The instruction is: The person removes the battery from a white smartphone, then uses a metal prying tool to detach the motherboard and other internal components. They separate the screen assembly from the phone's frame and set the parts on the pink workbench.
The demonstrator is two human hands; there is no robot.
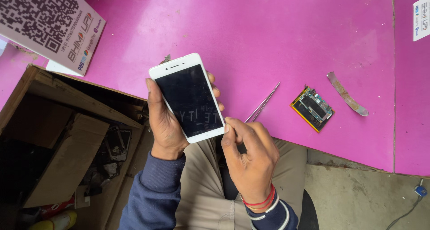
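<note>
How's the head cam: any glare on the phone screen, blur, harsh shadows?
Head view: sharp overall, soft even light; phone screen dark with a faint mirrored reflection, no hard glare; left hand and right hand crisp; open drawer interior deep in shadow; pink table evenly lit.

Pink bench (pixel 268 28): tweezers (pixel 264 105), circuit board (pixel 312 108), bent metal strip (pixel 346 95), printed card stand (pixel 49 24) at far-left corner.
</note>
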